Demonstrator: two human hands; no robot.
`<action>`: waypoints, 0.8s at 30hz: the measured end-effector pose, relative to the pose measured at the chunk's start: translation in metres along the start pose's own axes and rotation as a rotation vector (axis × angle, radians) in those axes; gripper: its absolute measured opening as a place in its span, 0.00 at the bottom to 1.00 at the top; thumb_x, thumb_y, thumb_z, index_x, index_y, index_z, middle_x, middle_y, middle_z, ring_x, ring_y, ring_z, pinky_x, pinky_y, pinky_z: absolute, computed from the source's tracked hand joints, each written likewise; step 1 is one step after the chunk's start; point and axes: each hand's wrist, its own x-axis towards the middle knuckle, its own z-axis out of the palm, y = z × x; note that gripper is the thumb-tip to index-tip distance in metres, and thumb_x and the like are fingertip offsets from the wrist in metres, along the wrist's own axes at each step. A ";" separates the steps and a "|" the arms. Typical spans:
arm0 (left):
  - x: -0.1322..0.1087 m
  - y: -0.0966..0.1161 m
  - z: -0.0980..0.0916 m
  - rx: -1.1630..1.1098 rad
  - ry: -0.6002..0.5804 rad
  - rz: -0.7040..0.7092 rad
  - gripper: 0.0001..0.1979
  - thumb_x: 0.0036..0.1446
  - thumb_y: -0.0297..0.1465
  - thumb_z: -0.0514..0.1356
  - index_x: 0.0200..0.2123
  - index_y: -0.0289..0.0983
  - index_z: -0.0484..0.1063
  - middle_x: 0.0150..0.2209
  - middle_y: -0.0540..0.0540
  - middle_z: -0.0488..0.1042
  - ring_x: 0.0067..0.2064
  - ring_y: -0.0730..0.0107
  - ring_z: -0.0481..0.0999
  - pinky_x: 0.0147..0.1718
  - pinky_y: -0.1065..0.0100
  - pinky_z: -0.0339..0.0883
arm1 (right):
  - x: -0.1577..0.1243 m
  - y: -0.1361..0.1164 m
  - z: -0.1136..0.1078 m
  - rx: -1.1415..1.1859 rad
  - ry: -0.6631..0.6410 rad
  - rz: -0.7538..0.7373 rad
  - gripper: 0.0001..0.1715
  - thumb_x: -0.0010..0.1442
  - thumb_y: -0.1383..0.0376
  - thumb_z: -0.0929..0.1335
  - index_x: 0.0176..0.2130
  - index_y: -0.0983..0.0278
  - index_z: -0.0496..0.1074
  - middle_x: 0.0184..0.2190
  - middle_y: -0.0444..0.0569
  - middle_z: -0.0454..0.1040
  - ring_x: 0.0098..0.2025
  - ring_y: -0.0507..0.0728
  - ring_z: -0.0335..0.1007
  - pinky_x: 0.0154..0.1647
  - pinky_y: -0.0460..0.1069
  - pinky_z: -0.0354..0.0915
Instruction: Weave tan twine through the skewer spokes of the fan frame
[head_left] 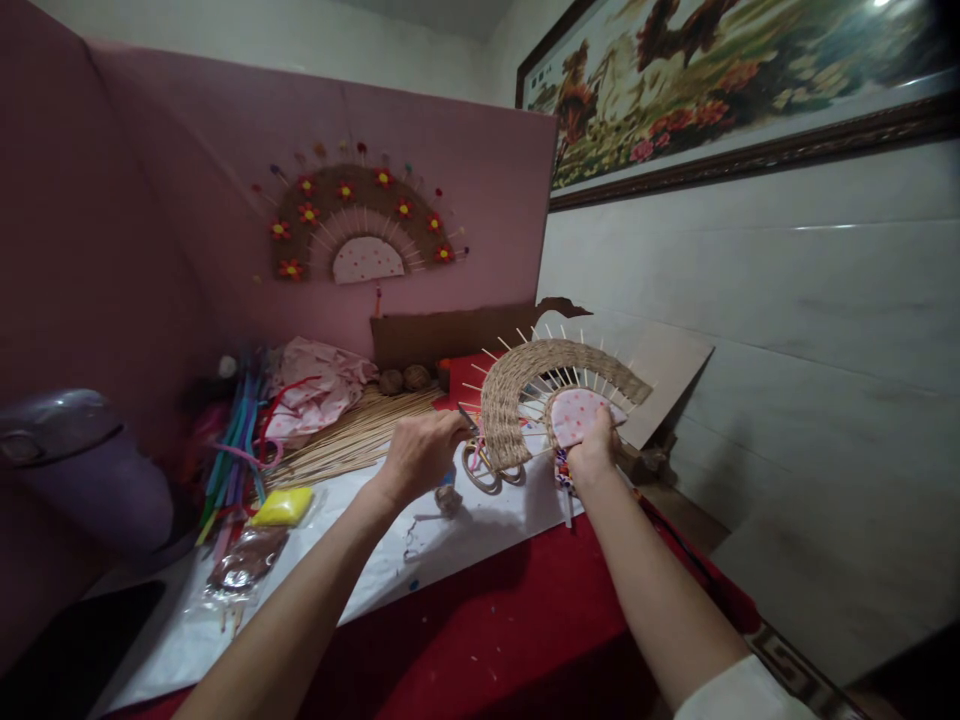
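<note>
My right hand [596,450] grips a woven half-round fan [502,405] by its pink dotted cloth centre [577,415], thumb on top. Thin pale sticks radiate from the centre through the brown twine band and poke out past its outer edge. My left hand [424,450] is closed just left of the fan, beside the stick ends. A small dark tip shows at its fingers; what it belongs to is hidden. Under the fan's lower left end lie loop handles [484,470], apparently of scissors. A small twine ball [448,500] rests on the white paper [375,560].
A finished fan with red flowers [345,190] hangs on the pink board [480,160]. Thin sticks [337,430], crumpled dotted cloth [319,375], coloured pipe cleaners [232,440] and a yellow packet [283,507] lie at left. A pale board [675,385] leans behind the fan.
</note>
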 end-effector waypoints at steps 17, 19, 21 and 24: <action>0.000 -0.004 0.026 -0.633 0.017 -0.312 0.15 0.49 0.40 0.59 0.20 0.34 0.72 0.15 0.51 0.66 0.19 0.77 0.63 0.19 0.74 0.53 | -0.001 0.007 0.001 -0.053 -0.082 0.133 0.14 0.57 0.60 0.60 0.36 0.66 0.68 0.32 0.48 0.73 0.30 0.51 0.71 0.37 0.49 0.70; 0.000 -0.004 0.026 -0.622 0.025 -0.315 0.15 0.49 0.39 0.59 0.20 0.34 0.72 0.16 0.51 0.66 0.20 0.77 0.64 0.20 0.75 0.54 | -0.001 0.007 0.001 -0.057 -0.079 0.136 0.14 0.57 0.60 0.60 0.36 0.66 0.68 0.32 0.48 0.74 0.30 0.50 0.71 0.38 0.49 0.69; 0.000 -0.006 0.025 -0.603 0.042 -0.321 0.13 0.49 0.38 0.59 0.21 0.34 0.73 0.17 0.50 0.68 0.21 0.76 0.65 0.21 0.75 0.54 | -0.001 0.007 0.001 -0.059 -0.080 0.137 0.14 0.57 0.60 0.60 0.36 0.66 0.69 0.32 0.47 0.74 0.30 0.50 0.71 0.38 0.49 0.69; 0.000 -0.010 0.023 -0.579 0.063 -0.337 0.10 0.49 0.36 0.59 0.24 0.35 0.74 0.20 0.49 0.71 0.23 0.76 0.66 0.23 0.74 0.56 | -0.001 0.008 0.002 -0.058 -0.097 0.139 0.14 0.58 0.60 0.60 0.36 0.67 0.69 0.32 0.47 0.74 0.30 0.50 0.71 0.38 0.49 0.70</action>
